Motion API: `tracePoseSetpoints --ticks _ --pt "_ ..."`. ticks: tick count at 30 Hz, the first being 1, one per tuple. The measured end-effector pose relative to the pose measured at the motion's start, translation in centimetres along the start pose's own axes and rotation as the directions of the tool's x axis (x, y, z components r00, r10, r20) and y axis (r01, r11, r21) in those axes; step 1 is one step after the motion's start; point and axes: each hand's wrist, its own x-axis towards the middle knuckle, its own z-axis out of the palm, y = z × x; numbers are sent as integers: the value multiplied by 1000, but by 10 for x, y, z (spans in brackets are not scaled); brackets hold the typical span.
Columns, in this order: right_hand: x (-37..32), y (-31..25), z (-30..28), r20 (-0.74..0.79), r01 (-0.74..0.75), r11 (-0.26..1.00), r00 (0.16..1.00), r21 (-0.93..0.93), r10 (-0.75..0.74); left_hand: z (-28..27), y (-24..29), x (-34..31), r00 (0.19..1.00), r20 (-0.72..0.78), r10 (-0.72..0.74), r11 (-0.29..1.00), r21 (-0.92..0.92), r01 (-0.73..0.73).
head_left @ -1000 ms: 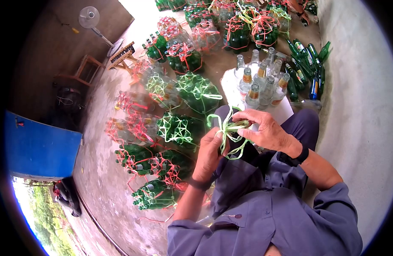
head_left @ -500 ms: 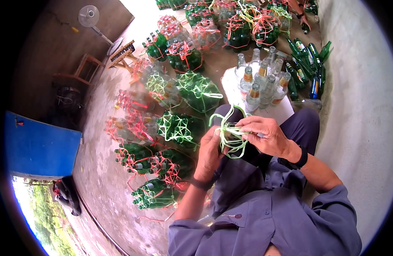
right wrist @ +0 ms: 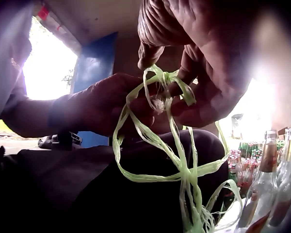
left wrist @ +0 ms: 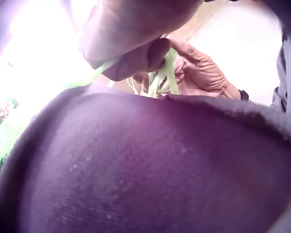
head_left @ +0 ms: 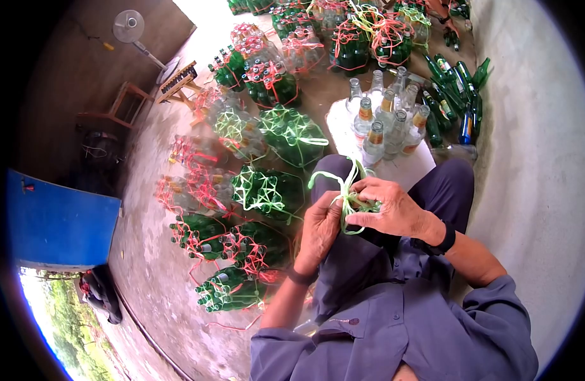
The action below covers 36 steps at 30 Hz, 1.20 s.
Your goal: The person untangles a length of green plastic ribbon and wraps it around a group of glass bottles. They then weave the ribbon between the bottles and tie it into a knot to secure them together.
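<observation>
Over the person's raised knee, a bundle of looped light green plastic twine (head_left: 347, 189) is held between both hands. The left hand (head_left: 321, 228) pinches the twine's gathered part between thumb and fingers. Close beside it, the right hand (head_left: 394, 206) grips the loops with bent fingers. In the right wrist view, knotted loops of the twine (right wrist: 186, 171) hang below the right hand (right wrist: 203, 63). Strands run from the left hand's fingers (left wrist: 155, 52) in the left wrist view, where the knee hides much of the work.
Several clear glass bottles (head_left: 374, 147) stand on a white board (head_left: 412, 170) beyond the knees. Loose green bottles (head_left: 441, 105) lie by the right wall. Bundles of bottles tied with red or green twine (head_left: 264, 190) cover the floor to the left.
The right hand has shifted its grip and come in closer to the left hand, drawing the spread loops into a tighter bunch. The left hand stays in nearly the same place.
</observation>
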Motion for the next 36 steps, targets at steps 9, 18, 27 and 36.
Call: tracePoseSetpoints --ticks 9,18,27,36 --pt "-7 12 7 -92 11 989 995 -147 -25 -3 0 -3 998 31 -46 998 34 45" --pt "-11 1 20 -39 82 909 993 -409 -107 0 -3 -9 996 -33 -88 992 86 91" --pt "-10 4 3 -247 -114 993 963 -31 103 -6 -2 -9 989 -13 -147 989 5 147" --pt "-9 7 11 -120 -220 974 967 49 225 -4 -3 -7 987 27 -157 987 21 157"
